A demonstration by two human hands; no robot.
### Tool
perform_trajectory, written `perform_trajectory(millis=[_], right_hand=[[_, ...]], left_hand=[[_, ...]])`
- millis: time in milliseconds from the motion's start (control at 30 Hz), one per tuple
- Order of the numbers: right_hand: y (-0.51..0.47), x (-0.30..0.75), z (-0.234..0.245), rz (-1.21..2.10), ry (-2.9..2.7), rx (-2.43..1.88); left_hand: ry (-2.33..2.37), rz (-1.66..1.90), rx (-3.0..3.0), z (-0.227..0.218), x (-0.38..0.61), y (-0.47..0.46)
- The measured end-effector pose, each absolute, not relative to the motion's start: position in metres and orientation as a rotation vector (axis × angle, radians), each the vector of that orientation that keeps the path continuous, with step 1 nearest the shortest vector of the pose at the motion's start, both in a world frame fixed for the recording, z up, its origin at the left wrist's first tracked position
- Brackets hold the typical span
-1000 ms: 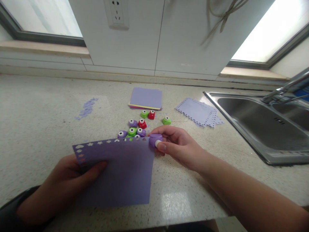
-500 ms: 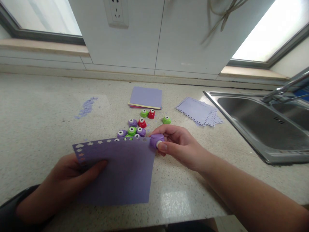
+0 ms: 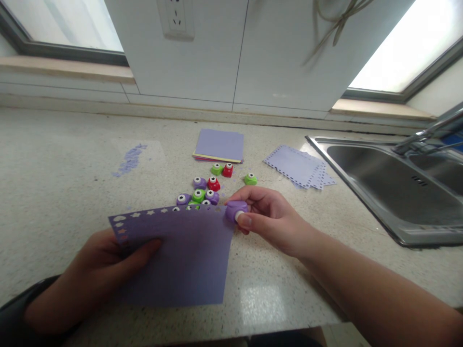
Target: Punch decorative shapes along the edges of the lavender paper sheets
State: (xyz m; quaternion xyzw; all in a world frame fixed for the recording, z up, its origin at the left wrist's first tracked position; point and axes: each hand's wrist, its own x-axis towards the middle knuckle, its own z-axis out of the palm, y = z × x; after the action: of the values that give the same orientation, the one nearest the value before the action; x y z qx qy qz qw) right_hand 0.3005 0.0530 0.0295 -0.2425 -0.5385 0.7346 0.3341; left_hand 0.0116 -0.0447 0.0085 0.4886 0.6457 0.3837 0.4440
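Observation:
A purple sheet of paper [image 3: 184, 255] is pinched at its left side by my left hand [image 3: 104, 265], thumb on top. Cut-out shapes run along its far edge and down part of its left edge. My right hand [image 3: 271, 219] grips a purple craft punch [image 3: 236, 211] at the sheet's far right corner, thumb on its white button. Just beyond the sheet sit several more craft punches in purple, green [image 3: 198, 195] and red [image 3: 213, 183]; the sheet partly hides the nearest ones. A lone green punch [image 3: 250, 179] stands to their right.
A stack of uncut coloured paper [image 3: 220, 143] lies at the back. Right of it are several punched purple sheets [image 3: 294, 165], fanned out, beside a steel sink [image 3: 383, 193]. Small purple paper scraps [image 3: 130, 160] lie in a heap at the left.
Hands, sheet and punch hold nearly the same pose. The whole view has shifted very slightly.

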Motion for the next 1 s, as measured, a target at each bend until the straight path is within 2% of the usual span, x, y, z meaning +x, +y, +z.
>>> perform_trajectory(millis=[1000], right_hand=[[0.0529,0.2983,0.0282,1.915,-1.420,-0.651]], left_hand=[[1.591,0.983,1.293,0.0086,0.0128,-0.0454]])
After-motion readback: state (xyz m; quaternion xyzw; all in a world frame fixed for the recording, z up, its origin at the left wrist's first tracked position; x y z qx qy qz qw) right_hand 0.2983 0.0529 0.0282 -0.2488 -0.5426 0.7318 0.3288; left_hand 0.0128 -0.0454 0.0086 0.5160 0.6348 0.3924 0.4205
